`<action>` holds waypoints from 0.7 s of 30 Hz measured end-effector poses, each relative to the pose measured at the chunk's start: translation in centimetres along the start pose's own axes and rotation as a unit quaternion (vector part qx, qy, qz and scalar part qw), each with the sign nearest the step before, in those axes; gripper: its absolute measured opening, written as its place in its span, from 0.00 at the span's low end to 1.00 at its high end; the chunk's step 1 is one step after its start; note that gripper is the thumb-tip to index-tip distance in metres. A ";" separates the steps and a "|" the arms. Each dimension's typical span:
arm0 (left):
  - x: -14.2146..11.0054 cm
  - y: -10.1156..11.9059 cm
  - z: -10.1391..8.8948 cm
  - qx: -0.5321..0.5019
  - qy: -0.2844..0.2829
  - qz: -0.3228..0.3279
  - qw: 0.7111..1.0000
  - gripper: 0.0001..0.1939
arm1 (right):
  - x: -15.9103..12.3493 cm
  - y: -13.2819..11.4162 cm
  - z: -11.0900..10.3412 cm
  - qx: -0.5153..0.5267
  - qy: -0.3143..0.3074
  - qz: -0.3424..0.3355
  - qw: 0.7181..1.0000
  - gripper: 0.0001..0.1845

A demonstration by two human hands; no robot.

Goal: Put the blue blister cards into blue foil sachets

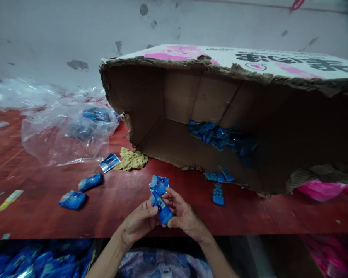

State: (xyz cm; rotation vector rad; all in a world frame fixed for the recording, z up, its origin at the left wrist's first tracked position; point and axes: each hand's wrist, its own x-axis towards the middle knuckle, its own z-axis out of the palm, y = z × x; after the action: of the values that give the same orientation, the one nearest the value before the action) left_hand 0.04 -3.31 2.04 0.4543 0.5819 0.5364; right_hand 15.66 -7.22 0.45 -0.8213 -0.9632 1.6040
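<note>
Near the table's front edge, my left hand (142, 221) pinches a small blue packet (162, 210) with a white barcode on it. On its right side my right hand (182, 213) has thumb and fingers closed round the lower end. A blue printed card or wrapper (160, 183) lies just beyond the packet, touching or overlapping it. To the right, a flat blue dotted piece (218, 194), sock-like in shape, rests on the table. Two blue wrapped packets, a nearer one (72, 200) and a farther one (91, 181), lie left of my hands.
A torn-edged cardboard box (145, 135) lies on its side with several blue dotted pieces (217, 135) inside. A clear plastic bag (66, 135), a yellow cloth (132, 159) and a blue card (109, 163) are at left. Below the red table (40, 220) are blue packets (43, 260).
</note>
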 end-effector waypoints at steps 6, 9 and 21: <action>-0.1 -0.3 0.4 -0.014 0.025 0.016 0.999 0.12 | -0.2 -0.2 0.0 0.006 -0.018 -0.019 1.000 0.35; 0.0 -1.0 1.0 -0.024 0.059 0.027 0.998 0.08 | -0.5 -0.1 0.2 -0.026 0.002 -0.030 0.999 0.33; -0.4 -1.6 1.9 -0.041 0.219 0.096 0.970 0.10 | 0.3 1.0 1.8 -0.253 0.102 -0.129 0.953 0.18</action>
State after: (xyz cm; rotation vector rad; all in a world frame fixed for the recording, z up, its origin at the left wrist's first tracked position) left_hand 1.48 -5.25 2.78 0.3145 0.9406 0.8546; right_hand 13.62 -7.37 0.37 -1.1310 -1.2936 1.0323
